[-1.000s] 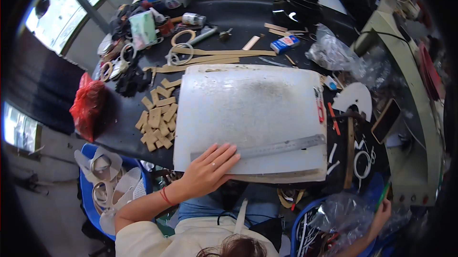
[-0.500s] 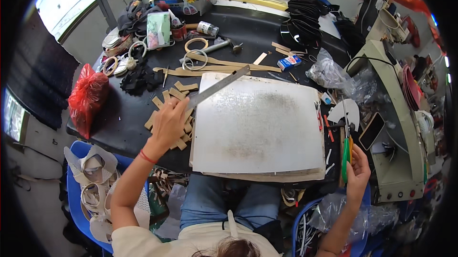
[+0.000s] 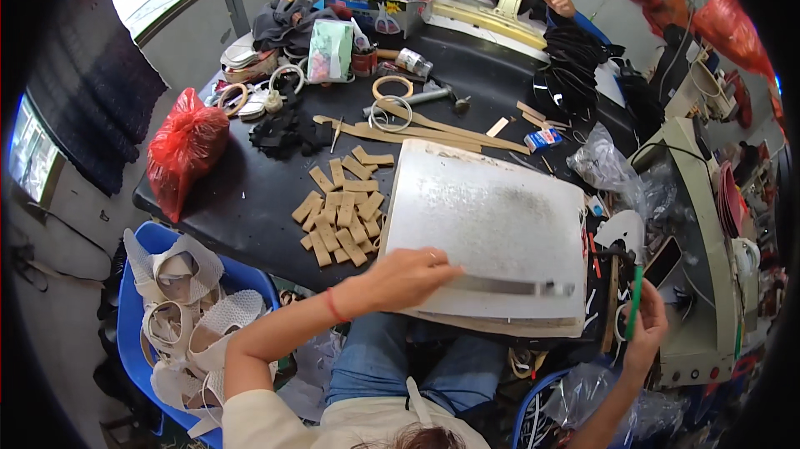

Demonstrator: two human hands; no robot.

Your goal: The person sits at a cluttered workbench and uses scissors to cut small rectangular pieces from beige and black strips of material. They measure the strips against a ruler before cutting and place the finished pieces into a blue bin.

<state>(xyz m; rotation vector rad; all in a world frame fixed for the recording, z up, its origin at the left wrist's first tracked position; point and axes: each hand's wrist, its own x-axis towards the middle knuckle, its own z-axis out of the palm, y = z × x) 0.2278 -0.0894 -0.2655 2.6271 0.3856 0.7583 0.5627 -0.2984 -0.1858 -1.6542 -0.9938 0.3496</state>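
My left hand is closed around one end of a metal ruler. The ruler, blurred by motion, stretches rightward over the near part of a worn white board. Past the board's right edge, my right hand grips green-handled scissors; their blades are hard to make out here. Beyond my left forearm lies a loose pile of short tan strips, beside the board's left edge. Longer tan strips stretch across the black table behind the board.
A red plastic bag stands at the table's left. Below it, a blue basket holds white mesh pieces. Rings, a hammer and a small blue box lie farther back. At right are a phone and a beige machine.
My left hand has swung the ruler from the tan pile to the board's near part. The scissors are turned in my right hand, which stays at the right. The view has shifted slightly.
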